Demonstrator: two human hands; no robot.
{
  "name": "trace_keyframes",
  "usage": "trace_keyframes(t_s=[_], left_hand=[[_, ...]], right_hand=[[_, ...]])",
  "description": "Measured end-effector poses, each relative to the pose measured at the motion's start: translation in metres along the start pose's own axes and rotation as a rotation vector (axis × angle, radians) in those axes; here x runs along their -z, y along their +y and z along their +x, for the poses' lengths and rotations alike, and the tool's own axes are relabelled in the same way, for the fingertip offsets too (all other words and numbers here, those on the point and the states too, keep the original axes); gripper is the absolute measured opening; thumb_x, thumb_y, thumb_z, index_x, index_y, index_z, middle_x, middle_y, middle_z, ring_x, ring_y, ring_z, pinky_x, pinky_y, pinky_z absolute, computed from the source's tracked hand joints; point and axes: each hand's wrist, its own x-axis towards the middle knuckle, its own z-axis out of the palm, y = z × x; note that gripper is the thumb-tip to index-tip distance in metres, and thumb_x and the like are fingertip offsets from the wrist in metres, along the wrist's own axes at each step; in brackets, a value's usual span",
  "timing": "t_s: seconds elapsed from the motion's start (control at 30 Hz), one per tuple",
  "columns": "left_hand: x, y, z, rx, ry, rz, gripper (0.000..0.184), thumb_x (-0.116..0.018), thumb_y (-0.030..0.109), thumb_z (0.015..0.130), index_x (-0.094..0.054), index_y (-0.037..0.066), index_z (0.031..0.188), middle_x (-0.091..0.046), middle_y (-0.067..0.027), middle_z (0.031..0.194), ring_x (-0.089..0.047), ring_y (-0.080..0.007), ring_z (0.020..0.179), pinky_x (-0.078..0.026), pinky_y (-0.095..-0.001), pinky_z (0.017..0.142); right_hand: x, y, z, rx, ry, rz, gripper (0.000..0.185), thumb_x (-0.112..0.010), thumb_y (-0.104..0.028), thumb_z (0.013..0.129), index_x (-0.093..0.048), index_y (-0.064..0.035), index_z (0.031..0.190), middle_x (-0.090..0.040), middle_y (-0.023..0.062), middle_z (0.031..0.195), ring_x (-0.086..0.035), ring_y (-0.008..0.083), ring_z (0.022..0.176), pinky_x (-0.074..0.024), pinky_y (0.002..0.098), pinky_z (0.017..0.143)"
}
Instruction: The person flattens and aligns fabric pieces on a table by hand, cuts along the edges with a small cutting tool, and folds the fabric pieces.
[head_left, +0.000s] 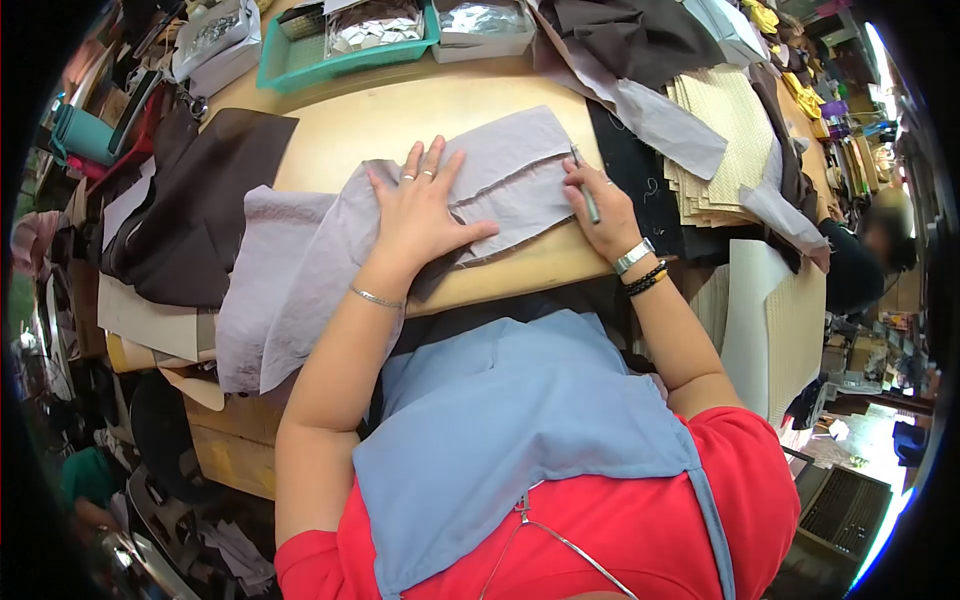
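Observation:
A pale grey-lilac fabric piece (525, 135) lies on the light work table, with a lengthwise slit or overlapping edge across it. My left hand (425, 205) presses down on the cloth, fingers spread and holding nothing. Near the right end of the piece, my right hand (603, 212) is closed around a slim silver pen-like tool (592, 205). The tool's upper end points to the fabric's right edge; whether it touches I cannot tell. More of the lilac fabric (290, 260) drapes over the table's front edge, left of my left hand. A dark strip of cloth shows under my left wrist.
Dark brown fabric (215, 190) is heaped at the left. Along the back are a teal basket (345, 65) of small pieces and a white box (484, 42). Stacked cream textured sheets (715, 130) are at right. Another person's dark sleeve (852, 268) appears far right.

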Motion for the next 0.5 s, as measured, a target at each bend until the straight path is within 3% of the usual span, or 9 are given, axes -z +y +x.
trace_keyframes(t_s=[0.07, 0.1, 0.17, 0.23, 0.3, 0.43, 0.5], left_hand=[[-0.001, -0.001, 0.000, 0.000, -0.004, -0.009, 0.108, -0.070, 0.079, 0.060, -0.045, 0.020, 0.147, -0.033, -0.0093, 0.159, -0.026, -0.0315, 0.148, -0.008, -0.0777, 0.107], [-0.001, -0.002, 0.000, -0.006, -0.003, -0.004, 0.108, -0.069, 0.079, 0.060, -0.045, 0.019, 0.147, -0.033, -0.0100, 0.159, -0.025, -0.0313, 0.148, -0.009, -0.0780, 0.107], [-0.001, -0.002, 0.000, -0.013, -0.009, -0.005, 0.108, -0.068, 0.079, 0.061, -0.045, 0.018, 0.147, -0.032, -0.0115, 0.159, -0.025, -0.0308, 0.148, -0.010, -0.0785, 0.107], [0.001, -0.001, 0.002, -0.001, -0.008, 0.001, 0.109, -0.070, 0.078, 0.060, -0.045, 0.018, 0.147, -0.032, -0.0111, 0.159, -0.025, -0.0307, 0.148, -0.010, -0.0784, 0.107], [-0.001, 0.001, 0.000, 0.006, -0.013, -0.011, 0.109, -0.071, 0.077, 0.059, -0.045, 0.018, 0.147, -0.032, -0.0107, 0.159, -0.025, -0.0306, 0.148, -0.010, -0.0781, 0.108], [0.001, 0.000, 0.001, 0.018, -0.016, -0.023, 0.110, -0.073, 0.077, 0.057, -0.045, 0.020, 0.148, -0.031, -0.0087, 0.160, -0.024, -0.0300, 0.149, -0.010, -0.0773, 0.108], [0.002, 0.001, 0.001, 0.022, -0.020, -0.016, 0.111, -0.074, 0.077, 0.057, -0.045, 0.021, 0.148, -0.030, -0.0080, 0.160, -0.023, -0.0298, 0.149, -0.009, -0.0770, 0.108]], right_hand=[[-0.004, 0.014, -0.001, -0.141, 0.055, 0.263, 0.037, -0.055, -0.030, 0.101, -0.065, 0.0009, 0.120, -0.070, 0.0134, 0.109, -0.066, 0.0265, 0.108, -0.0494, 0.0351, 0.094], [-0.004, 0.012, 0.005, -0.063, 0.174, 0.446, 0.041, -0.051, -0.033, 0.104, -0.066, 0.0019, 0.118, -0.069, 0.0117, 0.111, -0.065, 0.0213, 0.104, -0.0497, 0.0344, 0.095], [-0.001, 0.008, 0.010, -0.106, 0.278, 0.677, 0.045, -0.047, -0.036, 0.105, -0.066, 0.0025, 0.119, -0.068, 0.0106, 0.113, -0.065, 0.0174, 0.100, -0.0516, 0.0327, 0.093], [0.001, -0.023, 0.024, -0.334, 0.290, 0.819, 0.030, -0.061, -0.020, 0.100, -0.065, 0.0020, 0.119, -0.069, 0.0083, 0.109, -0.068, 0.0136, 0.092, -0.0559, 0.0270, 0.085], [-0.004, -0.040, 0.030, -0.317, 0.188, 0.989, 0.026, -0.064, -0.013, 0.097, -0.066, 0.0012, 0.118, -0.070, 0.0069, 0.106, -0.068, 0.0131, 0.093, -0.0564, 0.0262, 0.084], [-0.024, -0.061, 0.033, -0.159, -0.107, 0.858, 0.021, -0.066, -0.010, 0.095, -0.069, -0.0019, 0.114, -0.069, 0.0056, 0.104, -0.067, 0.0115, 0.091, -0.0563, 0.0245, 0.078], [-0.043, -0.061, 0.029, -0.178, -0.108, 0.793, 0.018, -0.065, -0.009, 0.094, -0.068, -0.0008, 0.110, -0.069, 0.0055, 0.101, -0.067, 0.0117, 0.092, -0.0570, 0.0251, 0.076]])
